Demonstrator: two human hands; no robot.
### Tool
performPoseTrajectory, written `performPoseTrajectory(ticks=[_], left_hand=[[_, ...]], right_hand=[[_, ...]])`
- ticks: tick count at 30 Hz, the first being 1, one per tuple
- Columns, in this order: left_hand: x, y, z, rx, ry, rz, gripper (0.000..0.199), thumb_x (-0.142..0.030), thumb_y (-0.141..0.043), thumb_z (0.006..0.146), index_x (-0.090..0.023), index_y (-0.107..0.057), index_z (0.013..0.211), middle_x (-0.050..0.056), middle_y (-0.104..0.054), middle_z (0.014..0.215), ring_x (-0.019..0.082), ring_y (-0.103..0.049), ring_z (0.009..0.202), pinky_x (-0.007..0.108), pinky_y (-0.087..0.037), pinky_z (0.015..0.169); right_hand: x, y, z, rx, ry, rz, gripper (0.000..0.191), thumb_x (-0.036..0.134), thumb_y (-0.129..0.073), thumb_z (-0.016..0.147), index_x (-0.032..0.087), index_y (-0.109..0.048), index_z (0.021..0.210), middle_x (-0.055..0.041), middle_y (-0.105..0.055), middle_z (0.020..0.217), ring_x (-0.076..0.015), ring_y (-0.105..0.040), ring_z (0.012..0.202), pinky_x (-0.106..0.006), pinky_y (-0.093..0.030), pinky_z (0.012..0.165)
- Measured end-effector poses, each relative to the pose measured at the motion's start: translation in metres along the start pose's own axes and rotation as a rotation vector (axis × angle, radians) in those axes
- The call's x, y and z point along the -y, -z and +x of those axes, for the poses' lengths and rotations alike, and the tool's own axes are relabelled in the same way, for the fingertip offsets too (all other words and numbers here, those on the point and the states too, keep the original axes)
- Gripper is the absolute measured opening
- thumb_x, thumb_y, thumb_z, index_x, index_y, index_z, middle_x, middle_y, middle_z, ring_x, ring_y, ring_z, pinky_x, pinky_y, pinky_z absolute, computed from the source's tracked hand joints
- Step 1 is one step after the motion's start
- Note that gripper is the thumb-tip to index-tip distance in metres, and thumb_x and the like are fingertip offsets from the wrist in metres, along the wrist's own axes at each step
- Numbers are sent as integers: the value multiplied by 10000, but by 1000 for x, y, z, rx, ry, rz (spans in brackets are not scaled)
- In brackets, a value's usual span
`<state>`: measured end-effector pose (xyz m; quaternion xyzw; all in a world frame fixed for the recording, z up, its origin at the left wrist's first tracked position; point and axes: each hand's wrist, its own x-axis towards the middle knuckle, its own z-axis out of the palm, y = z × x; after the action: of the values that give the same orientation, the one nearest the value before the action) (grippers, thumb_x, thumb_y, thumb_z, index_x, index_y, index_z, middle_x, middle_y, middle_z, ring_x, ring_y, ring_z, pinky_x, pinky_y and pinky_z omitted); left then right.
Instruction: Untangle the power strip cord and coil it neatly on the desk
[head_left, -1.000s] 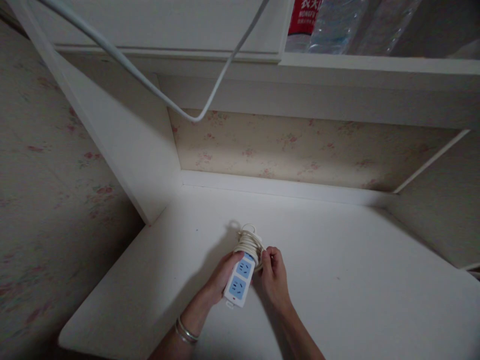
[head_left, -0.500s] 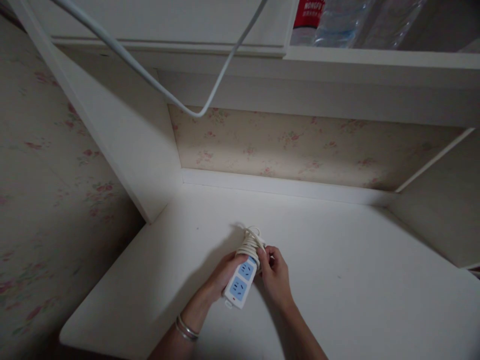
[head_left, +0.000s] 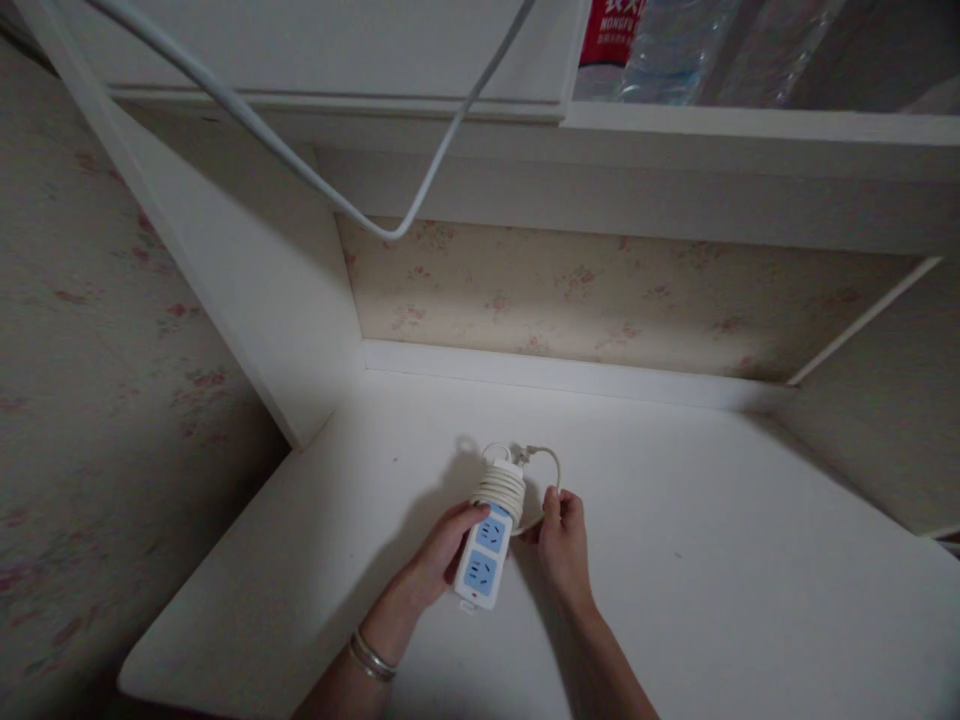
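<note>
A white power strip (head_left: 480, 567) with blue socket panels is held above the white desk, tilted slightly. Its cream cord (head_left: 501, 488) is wound in several turns around the upper part. My left hand (head_left: 442, 555) grips the strip from the left side, thumb on its face. My right hand (head_left: 562, 535), to the right, pinches a loose stretch of the cord between thumb and fingers. From there the cord arcs up and back to its plug end (head_left: 523, 455), just above the strip.
The white desk (head_left: 675, 620) spreads below, with a side panel (head_left: 240, 260) at left and floral wallpaper behind. A thick white cable (head_left: 386, 235) hangs down in front of the upper cabinet. Plastic bottles (head_left: 667, 50) stand on the shelf at upper right.
My right hand has moved a little right, drawing a loop of cord away from the strip. The plug end now shows beside the winding. My left hand keeps its hold on the strip.
</note>
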<state>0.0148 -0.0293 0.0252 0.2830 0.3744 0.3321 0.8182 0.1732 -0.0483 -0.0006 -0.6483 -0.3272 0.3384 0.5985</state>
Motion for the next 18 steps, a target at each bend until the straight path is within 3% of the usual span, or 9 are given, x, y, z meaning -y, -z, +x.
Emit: performPoseTrajectory(ticks=[4,7,10,13,15,18], left_hand=[[-2,6,-3,60,100,-150,375,-422,-616,796,-80,-642,949,115,-705,789,245,-688,737,319,-509,657],[-3,10,-6,116,134,-189,388,-411,-586,816,-56,-645,959,131,-708,777,240,-688,705,302,-502,625],[-1,13,-7,163,97,-150,337,-343,-591,809,-60,-639,985,117,-706,751,222,-676,616,287,-485,557],[2,12,-9,216,59,-111,323,-248,-613,787,-99,-620,1074,107,-717,838,221,-685,646,309,-506,606],[3,12,-10,247,67,-93,355,-222,-615,772,-118,-609,1111,114,-718,909,224,-689,674,328,-516,638],[5,14,-12,222,128,-29,332,-262,-604,760,-95,-642,1045,120,-721,834,220,-682,636,310,-510,597]], right_hand=[[-7,1,7,-33,-24,117,445,651,-480,845,221,-449,954,43,-572,632,-166,-584,508,-298,-490,513],[-7,1,9,-36,-49,249,431,636,-534,818,231,-428,920,58,-560,651,-160,-606,546,-310,-525,571],[-5,2,11,-45,-53,304,411,611,-565,809,234,-424,894,62,-552,659,-155,-613,567,-306,-529,593],[-3,4,13,-72,-45,333,407,602,-575,805,229,-432,882,65,-542,659,-142,-600,554,-285,-513,568],[-2,5,13,-95,-37,352,398,595,-574,811,228,-434,869,72,-532,646,-131,-585,536,-267,-498,545],[-1,7,14,-100,-32,395,387,581,-589,810,226,-441,857,74,-546,636,-117,-576,541,-245,-486,546]])
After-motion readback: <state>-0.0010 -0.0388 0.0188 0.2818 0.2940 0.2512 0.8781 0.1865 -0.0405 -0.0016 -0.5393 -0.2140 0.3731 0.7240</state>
